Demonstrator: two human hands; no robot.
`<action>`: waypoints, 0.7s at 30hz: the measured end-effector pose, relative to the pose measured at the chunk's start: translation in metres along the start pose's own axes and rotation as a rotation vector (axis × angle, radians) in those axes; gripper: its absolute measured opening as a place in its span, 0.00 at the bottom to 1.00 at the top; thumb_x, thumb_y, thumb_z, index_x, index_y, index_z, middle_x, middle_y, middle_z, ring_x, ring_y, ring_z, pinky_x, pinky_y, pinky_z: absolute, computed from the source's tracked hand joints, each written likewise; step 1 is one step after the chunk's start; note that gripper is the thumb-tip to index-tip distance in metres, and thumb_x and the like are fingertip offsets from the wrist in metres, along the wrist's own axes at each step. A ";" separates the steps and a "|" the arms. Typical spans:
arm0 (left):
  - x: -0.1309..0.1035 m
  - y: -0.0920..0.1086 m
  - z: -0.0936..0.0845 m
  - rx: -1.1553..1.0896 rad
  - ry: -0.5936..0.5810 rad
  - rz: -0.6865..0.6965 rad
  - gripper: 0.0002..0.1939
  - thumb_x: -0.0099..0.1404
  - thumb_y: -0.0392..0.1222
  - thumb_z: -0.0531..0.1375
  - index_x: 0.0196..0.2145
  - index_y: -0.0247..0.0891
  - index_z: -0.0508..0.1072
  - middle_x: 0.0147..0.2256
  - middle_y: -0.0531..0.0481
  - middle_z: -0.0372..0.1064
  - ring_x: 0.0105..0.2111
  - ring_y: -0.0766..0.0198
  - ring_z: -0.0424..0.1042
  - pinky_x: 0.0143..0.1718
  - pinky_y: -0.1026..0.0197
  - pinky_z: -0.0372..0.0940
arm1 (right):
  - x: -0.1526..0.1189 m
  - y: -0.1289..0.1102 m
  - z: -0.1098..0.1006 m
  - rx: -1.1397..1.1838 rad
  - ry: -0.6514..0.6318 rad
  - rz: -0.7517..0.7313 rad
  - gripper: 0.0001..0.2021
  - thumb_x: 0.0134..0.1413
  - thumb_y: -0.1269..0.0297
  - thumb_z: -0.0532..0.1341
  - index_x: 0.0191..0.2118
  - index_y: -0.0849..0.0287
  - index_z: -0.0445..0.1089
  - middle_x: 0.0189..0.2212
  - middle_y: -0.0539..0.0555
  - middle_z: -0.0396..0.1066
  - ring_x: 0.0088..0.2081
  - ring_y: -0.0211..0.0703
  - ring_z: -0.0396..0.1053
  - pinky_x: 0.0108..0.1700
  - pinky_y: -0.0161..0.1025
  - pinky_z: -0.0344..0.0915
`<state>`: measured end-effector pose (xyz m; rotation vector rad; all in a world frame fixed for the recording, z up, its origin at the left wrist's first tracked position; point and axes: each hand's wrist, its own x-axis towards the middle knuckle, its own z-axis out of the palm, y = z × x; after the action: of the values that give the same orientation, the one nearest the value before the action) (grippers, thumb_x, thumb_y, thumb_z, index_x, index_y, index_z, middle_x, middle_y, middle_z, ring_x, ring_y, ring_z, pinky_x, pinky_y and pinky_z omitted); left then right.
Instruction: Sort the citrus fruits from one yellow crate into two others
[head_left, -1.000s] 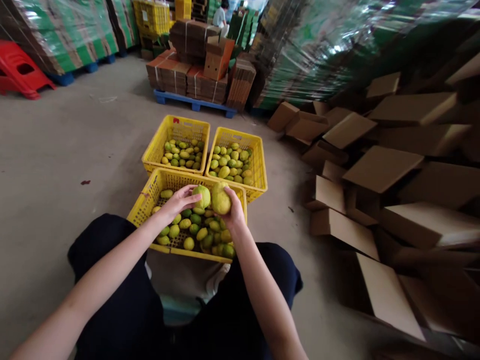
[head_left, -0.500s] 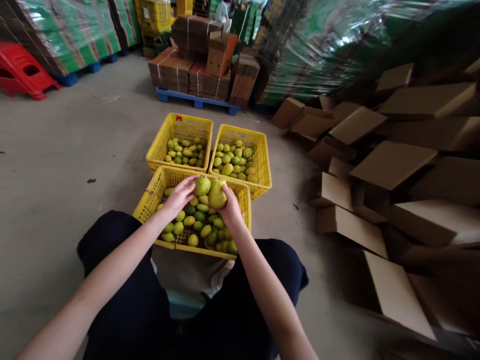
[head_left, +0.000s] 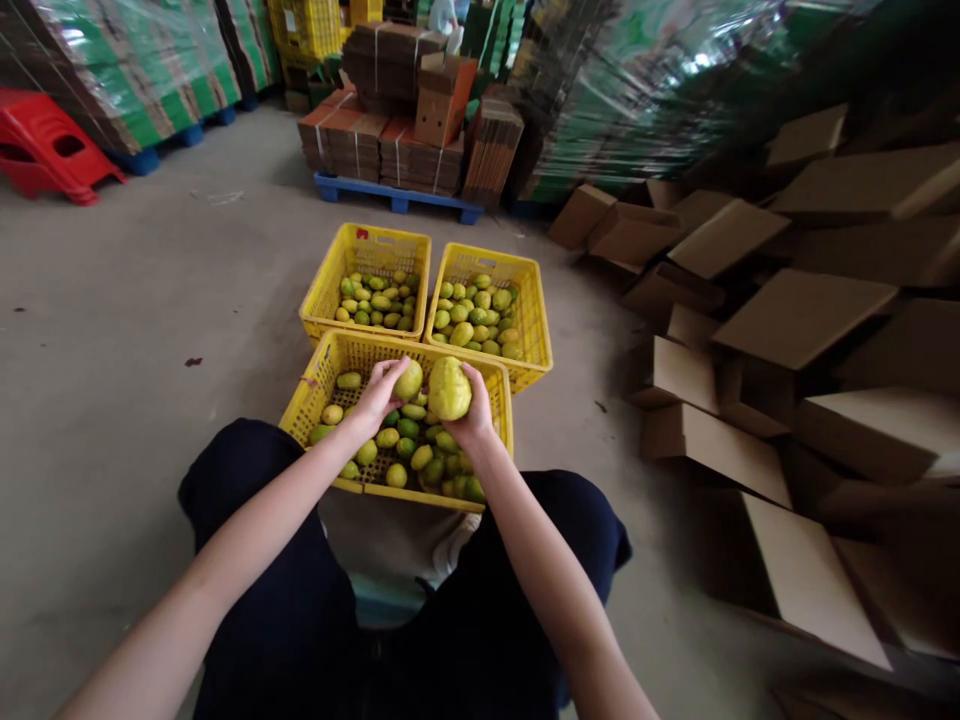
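My left hand [head_left: 381, 395] grips a smaller fruit [head_left: 409, 380], my right hand [head_left: 475, 412] a lumpy fruit [head_left: 450, 388]. I hold both over the nearest crate [head_left: 420, 497], toward its far edge, presumably so their skins show

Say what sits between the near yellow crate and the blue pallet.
Head view: the far left yellow crate and far right yellow crate, both holding fruit, then floor up to the blue pallet.

No text, number or sign is reading clearly anywhere; a small red mark [head_left: 362, 233] is showing near the rim of the far left yellow crate [head_left: 328, 275], but it is appearing too small to make out
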<state>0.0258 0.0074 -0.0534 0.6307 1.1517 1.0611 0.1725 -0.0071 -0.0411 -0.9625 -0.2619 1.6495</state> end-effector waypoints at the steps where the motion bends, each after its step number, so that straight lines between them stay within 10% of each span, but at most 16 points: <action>1: 0.000 0.002 -0.001 -0.022 0.004 -0.001 0.16 0.60 0.51 0.63 0.42 0.42 0.69 0.40 0.50 0.72 0.34 0.62 0.74 0.28 0.64 0.67 | 0.001 -0.001 0.000 0.007 0.014 0.022 0.12 0.47 0.53 0.64 0.34 0.55 0.72 0.26 0.50 0.76 0.29 0.45 0.74 0.28 0.39 0.73; 13: -0.018 0.028 0.004 -0.159 -0.191 -0.285 0.16 0.66 0.41 0.48 0.44 0.32 0.70 0.22 0.49 0.69 0.15 0.66 0.68 0.15 0.69 0.62 | -0.011 -0.011 0.008 0.094 0.124 0.131 0.08 0.59 0.56 0.58 0.35 0.55 0.68 0.23 0.48 0.74 0.28 0.42 0.74 0.31 0.39 0.76; 21: -0.016 0.020 0.003 0.140 -0.222 -0.298 0.31 0.70 0.63 0.42 0.39 0.33 0.72 0.17 0.51 0.65 0.08 0.72 0.55 0.09 0.69 0.45 | -0.015 -0.009 0.004 0.079 0.062 0.272 0.11 0.55 0.53 0.62 0.36 0.56 0.70 0.25 0.50 0.74 0.26 0.40 0.72 0.24 0.34 0.73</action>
<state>0.0213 0.0011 -0.0290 0.6458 1.0912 0.6446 0.1766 -0.0158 -0.0262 -1.0207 -0.0231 1.8585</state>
